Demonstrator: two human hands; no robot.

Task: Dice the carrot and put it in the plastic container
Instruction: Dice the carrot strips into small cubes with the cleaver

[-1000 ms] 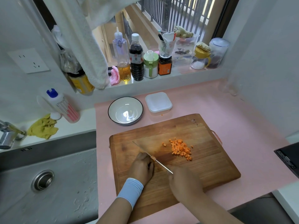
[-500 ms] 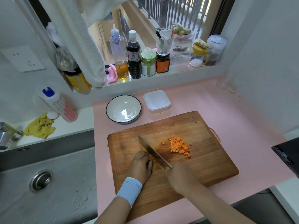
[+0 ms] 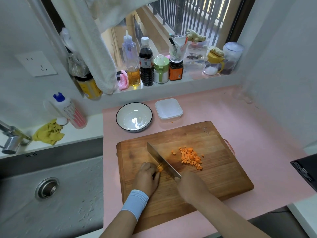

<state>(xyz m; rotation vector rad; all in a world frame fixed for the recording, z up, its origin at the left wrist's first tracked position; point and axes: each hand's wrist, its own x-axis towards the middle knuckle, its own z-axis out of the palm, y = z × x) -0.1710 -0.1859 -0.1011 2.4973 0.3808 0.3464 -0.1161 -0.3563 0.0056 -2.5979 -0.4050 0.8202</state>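
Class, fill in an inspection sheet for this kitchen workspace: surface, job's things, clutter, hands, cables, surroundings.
Surface: pink counter bears a wooden cutting board.
Job's things: diced carrot heaped on the board; uncut carrot piece against the knife; plastic container empty, beyond the board.
Clutter: white bowl left of the container; bottles on the windowsill.
Hands: left hand holds the carrot piece; right hand grips the knife handle.
Cables: nothing seen.
Surroundings: sink at left, wall socket above it, window behind.
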